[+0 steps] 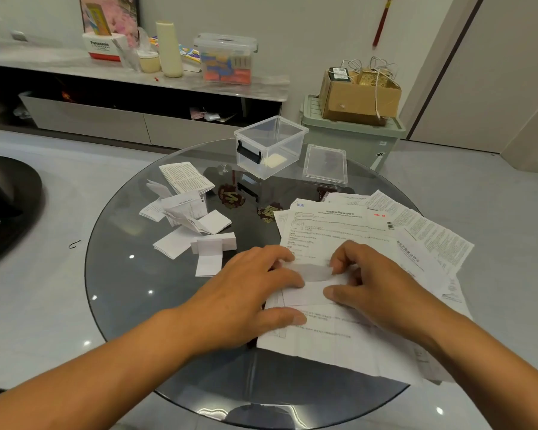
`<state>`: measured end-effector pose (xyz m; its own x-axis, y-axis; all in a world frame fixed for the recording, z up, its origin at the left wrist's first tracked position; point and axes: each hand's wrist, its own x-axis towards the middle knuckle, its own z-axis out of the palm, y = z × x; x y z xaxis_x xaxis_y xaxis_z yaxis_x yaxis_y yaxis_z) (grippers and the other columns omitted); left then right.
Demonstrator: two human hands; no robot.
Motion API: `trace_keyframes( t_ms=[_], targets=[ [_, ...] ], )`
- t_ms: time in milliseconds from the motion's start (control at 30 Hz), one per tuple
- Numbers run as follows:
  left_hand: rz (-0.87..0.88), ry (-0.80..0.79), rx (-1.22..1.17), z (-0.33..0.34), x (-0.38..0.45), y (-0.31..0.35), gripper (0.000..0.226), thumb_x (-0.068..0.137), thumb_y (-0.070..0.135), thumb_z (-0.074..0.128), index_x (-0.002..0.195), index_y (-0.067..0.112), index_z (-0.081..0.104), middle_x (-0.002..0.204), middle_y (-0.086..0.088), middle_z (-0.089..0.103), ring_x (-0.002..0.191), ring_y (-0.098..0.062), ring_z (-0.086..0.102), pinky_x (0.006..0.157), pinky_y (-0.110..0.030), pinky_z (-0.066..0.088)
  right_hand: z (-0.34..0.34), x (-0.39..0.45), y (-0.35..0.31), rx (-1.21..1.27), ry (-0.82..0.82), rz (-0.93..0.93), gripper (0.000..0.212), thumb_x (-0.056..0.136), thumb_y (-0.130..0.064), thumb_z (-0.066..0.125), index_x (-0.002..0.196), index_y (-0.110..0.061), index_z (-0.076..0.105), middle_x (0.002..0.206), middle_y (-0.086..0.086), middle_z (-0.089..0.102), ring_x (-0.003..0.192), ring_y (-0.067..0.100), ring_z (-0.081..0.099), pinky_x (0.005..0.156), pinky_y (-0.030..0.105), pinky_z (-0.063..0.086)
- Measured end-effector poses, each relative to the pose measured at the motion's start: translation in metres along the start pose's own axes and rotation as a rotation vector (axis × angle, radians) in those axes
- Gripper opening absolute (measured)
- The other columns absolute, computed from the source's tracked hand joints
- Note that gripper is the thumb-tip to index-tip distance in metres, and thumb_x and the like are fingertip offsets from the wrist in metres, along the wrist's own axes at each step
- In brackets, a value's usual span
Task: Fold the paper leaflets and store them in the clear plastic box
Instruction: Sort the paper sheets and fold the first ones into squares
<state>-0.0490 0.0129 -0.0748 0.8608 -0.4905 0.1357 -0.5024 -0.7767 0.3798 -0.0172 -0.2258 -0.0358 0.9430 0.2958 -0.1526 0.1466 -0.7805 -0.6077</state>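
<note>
A small folded white leaflet [308, 290] lies on top of a spread of flat printed leaflets [339, 231] on the right half of the round glass table [131, 290]. My left hand [249, 293] and my right hand [376, 283] both pinch this folded piece, fingertips curled on its upper edge and thumbs on its lower part. Several folded leaflets [193, 218] lie in a loose pile on the left of the table. The clear plastic box [269, 147] stands open at the far side, something pale on its bottom. Its lid [325, 164] lies just right of it.
Behind the table runs a low cabinet [156, 79] with a lidded storage box [225, 58], a bottle and cartons. A green bin [351, 135] with a cardboard box [359, 94] on it stands at the far right. A dark chair base [7, 206] is at the left.
</note>
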Motion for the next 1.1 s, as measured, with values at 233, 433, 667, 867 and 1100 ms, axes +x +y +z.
trace_keyframes(
  t_ms=[233,433,667,867,1100],
  targets=[
    [0.091,0.009,0.244,-0.008,0.013,0.003,0.046,0.094,0.048,0.037,0.117,0.023,0.068,0.110,0.006,0.060,0.099,-0.019,0.055,0.081,-0.037,0.050,-0.009,-0.003,0.000,-0.022,-0.186,-0.096,0.073,0.078,-0.042,0.085,0.127,-0.063,0.035,0.126,-0.038,0.041,0.101,-0.009,0.053,0.085,0.019,0.051],
    [-0.062,0.091,-0.172,-0.004,0.013,0.002,0.026,0.100,0.048,0.053,0.095,0.031,0.073,0.090,0.016,0.062,0.093,-0.006,0.054,0.077,-0.034,0.049,0.004,-0.005,-0.002,-0.049,-0.064,-0.148,0.025,0.087,-0.050,0.075,0.105,-0.043,0.060,0.122,-0.032,0.048,0.098,-0.003,0.054,0.085,0.022,0.050],
    [-0.307,0.138,-0.255,-0.004,0.008,0.010,0.022,0.089,0.046,0.072,0.104,0.041,0.056,0.098,0.022,0.054,0.089,-0.002,0.052,0.072,-0.021,0.047,0.018,0.002,-0.007,0.018,0.078,0.019,0.026,0.086,-0.045,0.078,0.074,-0.025,0.066,0.081,-0.011,0.065,0.070,0.008,0.061,0.062,0.029,0.047],
    [-0.308,0.126,-0.231,-0.003,0.012,0.006,0.027,0.091,0.043,0.072,0.115,0.043,0.061,0.113,0.024,0.046,0.095,-0.002,0.050,0.082,-0.022,0.046,0.020,0.003,-0.019,-0.140,0.014,0.089,0.040,0.082,-0.060,0.074,0.108,-0.038,0.053,0.099,-0.018,0.055,0.087,0.007,0.057,0.076,0.029,0.050],
    [-0.267,0.097,-0.212,-0.002,0.013,0.003,0.009,0.093,0.046,0.068,0.100,0.045,0.071,0.107,0.025,0.051,0.102,0.000,0.044,0.094,-0.028,0.041,0.000,0.001,-0.019,0.206,-0.223,0.011,0.048,0.070,-0.072,0.075,0.089,-0.028,0.072,0.090,-0.007,0.073,0.083,0.007,0.064,0.082,0.033,0.053]
  ],
)
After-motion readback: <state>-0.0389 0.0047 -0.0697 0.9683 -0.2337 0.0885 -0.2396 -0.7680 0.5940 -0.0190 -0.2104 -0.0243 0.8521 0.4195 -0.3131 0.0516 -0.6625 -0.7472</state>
